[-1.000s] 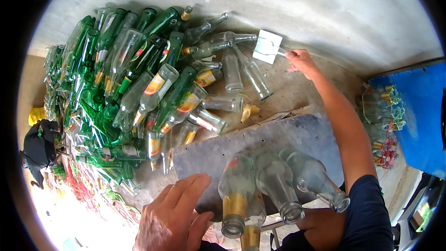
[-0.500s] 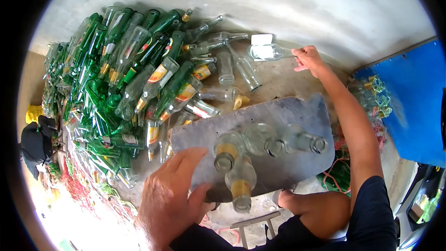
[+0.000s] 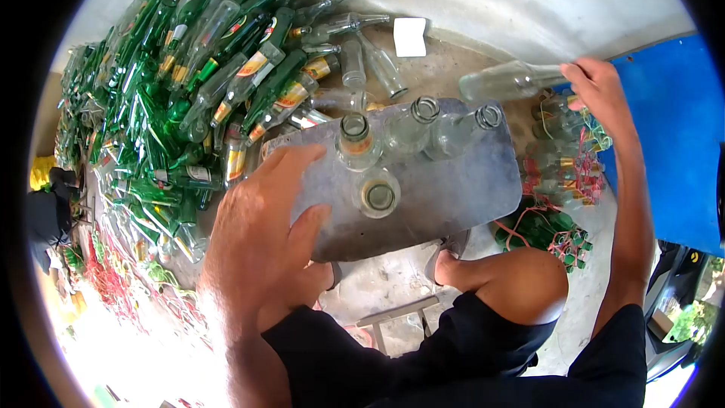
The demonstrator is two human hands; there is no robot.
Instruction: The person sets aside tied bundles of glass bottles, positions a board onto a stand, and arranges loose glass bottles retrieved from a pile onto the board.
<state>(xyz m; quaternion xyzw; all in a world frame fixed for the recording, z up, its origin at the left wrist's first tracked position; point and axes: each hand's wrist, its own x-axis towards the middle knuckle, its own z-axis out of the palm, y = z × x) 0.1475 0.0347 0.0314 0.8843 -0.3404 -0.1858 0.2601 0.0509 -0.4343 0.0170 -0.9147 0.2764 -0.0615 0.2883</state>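
Note:
In the head view my right hand [image 3: 600,94] grips a clear glass bottle [image 3: 502,81] by its neck. The bottle lies sideways in the air, its base pointing left, past the far right corner of a grey board [image 3: 461,196]. Several clear bottles stand upright on that board, among them a front one [image 3: 377,193] and one at the left [image 3: 359,147]. My left hand [image 3: 264,211] hovers over the board's left end, thumb and fingers apart, with nothing between them. It is close to the standing bottles but not touching them.
A big heap of green and clear bottles [image 3: 174,98] fills the left side. White paper [image 3: 409,37] lies near the wall. Tied bottle bundles [image 3: 563,159] and green bottles [image 3: 540,227] stand on the right, beside a blue panel [image 3: 672,143]. Coloured string [image 3: 113,279] is strewn at lower left.
My right hand has carried the clear bottle rightward, away from the white paper. My left hand stays open beside the standing bottles. The camera view has shifted.

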